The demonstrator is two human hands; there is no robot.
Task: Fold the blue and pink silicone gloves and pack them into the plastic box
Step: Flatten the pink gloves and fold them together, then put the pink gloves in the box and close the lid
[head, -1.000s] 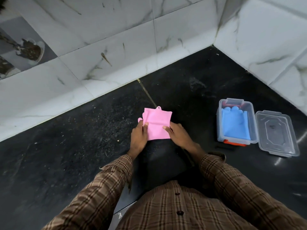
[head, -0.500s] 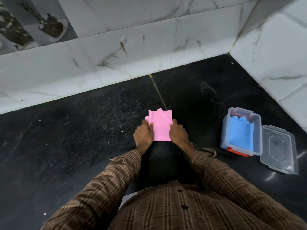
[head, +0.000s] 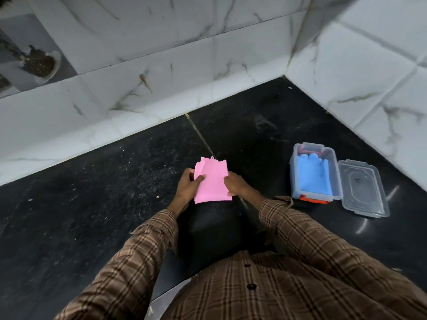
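Observation:
A folded pink silicone glove (head: 213,181) lies over my dark-trousered knee, just in front of me. My left hand (head: 186,191) grips its left edge with the thumb on top. My right hand (head: 238,186) pinches its right edge. To the right on the black floor stands a clear plastic box (head: 335,167) with an orange latch. A folded blue glove (head: 313,175) lies flat inside the box.
The box's clear lid (head: 364,190) lies flat on the floor right beside the box. White marble-tiled walls (head: 161,77) meet in a corner behind and to the right. The black floor (head: 80,204) stretches to the left.
Both hands have drawn closer together on the pink glove, which now looks narrower. The view has shifted, so the box sits further right and lower.

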